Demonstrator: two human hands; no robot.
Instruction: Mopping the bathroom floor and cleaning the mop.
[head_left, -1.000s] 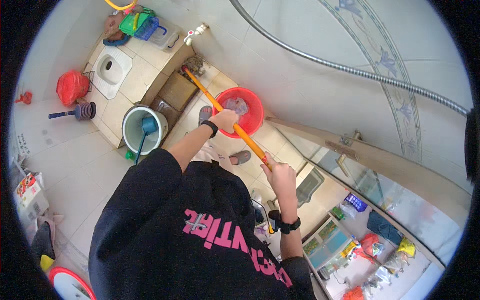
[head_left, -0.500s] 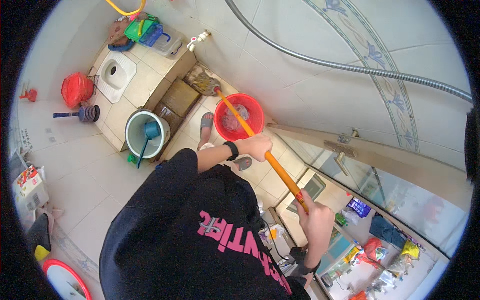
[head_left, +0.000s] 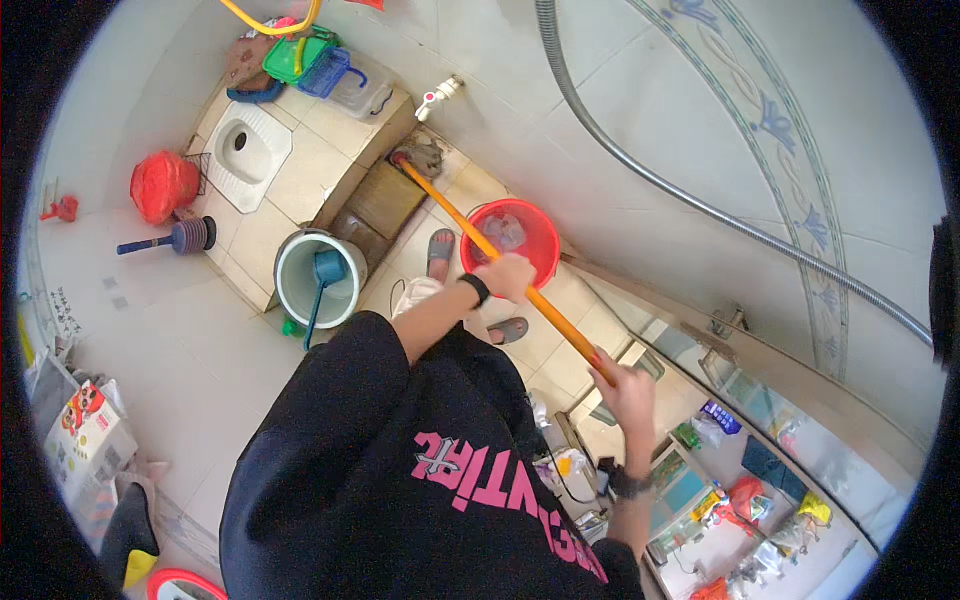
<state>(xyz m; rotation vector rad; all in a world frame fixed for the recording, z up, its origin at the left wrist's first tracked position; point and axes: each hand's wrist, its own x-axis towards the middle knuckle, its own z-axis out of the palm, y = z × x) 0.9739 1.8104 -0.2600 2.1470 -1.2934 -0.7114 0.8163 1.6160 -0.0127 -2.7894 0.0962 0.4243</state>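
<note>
A mop with an orange handle slants across the middle of the head view. My left hand is wrapped round the handle partway down, above the rim of a red bucket. My right hand grips the upper end, nearer my body. The grey mop head lies on the tiled floor in the corner, below a wall tap and beside a brownish recessed slab. Crumpled clear plastic or something wet shows inside the red bucket; I cannot make out which.
A white bucket with a blue dipper stands by the raised tiled step holding a squat toilet. My slippered feet are near the red bucket. A glass-paned door is at right, and a metal hose hangs along the wall.
The mop head has shifted and turned in the corner, its joint with the handle now on its left side. Both hands keep hold of the handle. The whole view has shifted a little.
</note>
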